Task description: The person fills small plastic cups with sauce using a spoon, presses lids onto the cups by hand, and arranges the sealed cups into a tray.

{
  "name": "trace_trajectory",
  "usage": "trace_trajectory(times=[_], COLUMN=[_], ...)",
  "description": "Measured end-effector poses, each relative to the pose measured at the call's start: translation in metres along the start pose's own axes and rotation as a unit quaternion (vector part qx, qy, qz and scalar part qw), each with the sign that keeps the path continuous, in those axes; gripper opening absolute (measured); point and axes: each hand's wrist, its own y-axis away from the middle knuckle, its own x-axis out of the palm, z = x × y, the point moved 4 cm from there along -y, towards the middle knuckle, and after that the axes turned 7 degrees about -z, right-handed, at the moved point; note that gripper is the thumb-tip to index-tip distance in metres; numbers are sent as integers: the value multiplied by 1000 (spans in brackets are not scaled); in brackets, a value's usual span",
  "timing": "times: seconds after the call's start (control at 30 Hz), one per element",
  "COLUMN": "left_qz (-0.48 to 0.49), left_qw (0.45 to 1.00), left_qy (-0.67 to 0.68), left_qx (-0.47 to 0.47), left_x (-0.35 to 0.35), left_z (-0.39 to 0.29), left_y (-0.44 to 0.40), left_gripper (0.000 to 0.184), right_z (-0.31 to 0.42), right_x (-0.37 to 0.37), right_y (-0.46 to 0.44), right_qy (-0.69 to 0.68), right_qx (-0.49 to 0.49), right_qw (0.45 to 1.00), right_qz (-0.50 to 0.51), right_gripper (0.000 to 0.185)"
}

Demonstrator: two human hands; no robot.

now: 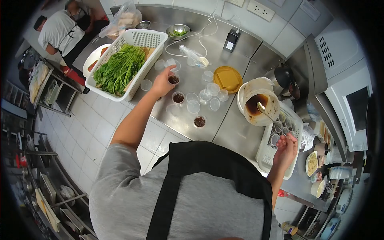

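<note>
My left hand (162,83) is curled against the left side of a small clear plastic cup of dark sauce (174,80), gripping it on the steel counter. Two more sauce-filled cups, one just below it (178,97) and one further right (199,121), stand nearby. Clear cups without sauce (193,106) are spread around them. In my right hand (286,150) is the handle of a long metal spoon (275,120). The spoon's bowl is over the dark sauce inside a round plastic tub (269,111).
A white basket (130,94) of leafy greens stands at left. A yellow lid (228,79), a plastic bag (193,56) and a black device with a cable (231,40) lie on the counter. At right is a white crate (264,157) holding cups. Another person (64,32) stands far left.
</note>
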Motion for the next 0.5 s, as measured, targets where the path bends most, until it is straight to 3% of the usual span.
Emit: trace_trajectory(times=[0.13,0.23,0.33,0.37,0.43,0.5], left_qz=[37,73,-21,8,71,96], left_qw=[998,977,980,980,972,972], left_qy=[-47,-199,-153,-130,-80,-147], left_qx=[-29,-7,123,153,210,158], left_x=[7,-5,-12,1,33,56], left_z=[12,-10,-53,-62,-85,-102], left_y=[-5,-3,8,12,23,35], left_gripper=[88,79,59,52,40,37], right_z=[-3,-9,-23,-25,-20,-12], right_x=[19,31,36,39,52,68], right_y=[3,-9,-23,-27,-28,-25], right_qy=[111,214,309,340,429,502], right_qx=[-96,-154,-197,-213,-312,-386], right_qw=[989,965,930,916,847,773], right_qz=[-13,7,12,14,24,47], right_gripper=[11,12,13,13,13,14])
